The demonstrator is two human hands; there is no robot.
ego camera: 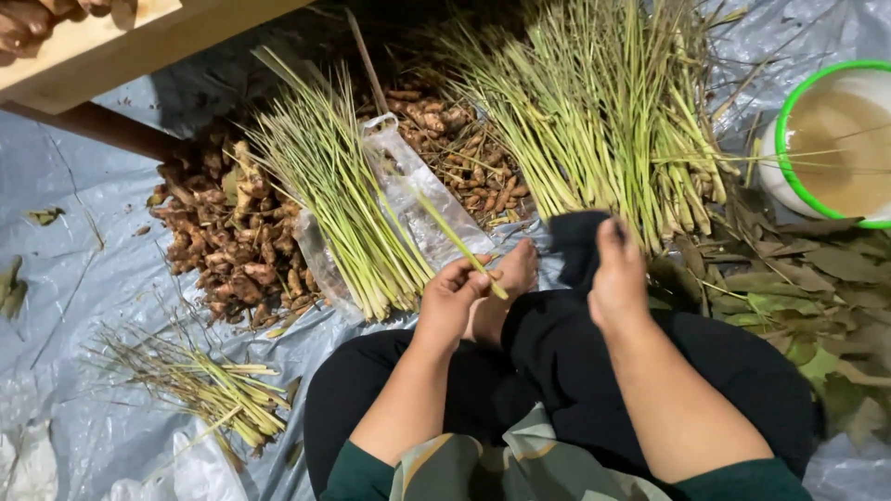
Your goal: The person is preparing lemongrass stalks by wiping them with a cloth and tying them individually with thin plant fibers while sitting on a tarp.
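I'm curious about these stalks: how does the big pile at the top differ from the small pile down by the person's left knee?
The big pile is far larger and looks fresh green, with pale thick bases. The small pile is thin, scattered and looks drier and more yellow-brown. The big pile leans in a dense fan beside the bucket; the small pile lies flat and loose. Both rest on the plastic sheet and are long grassy stalks, like the one in the left hand.

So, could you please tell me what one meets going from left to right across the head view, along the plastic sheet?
Small trimmed stalk bundle → brown root pile → lemongrass bundle on a clear bag → left hand holding one stalk → right hand → dry leaves → green-rimmed basin.
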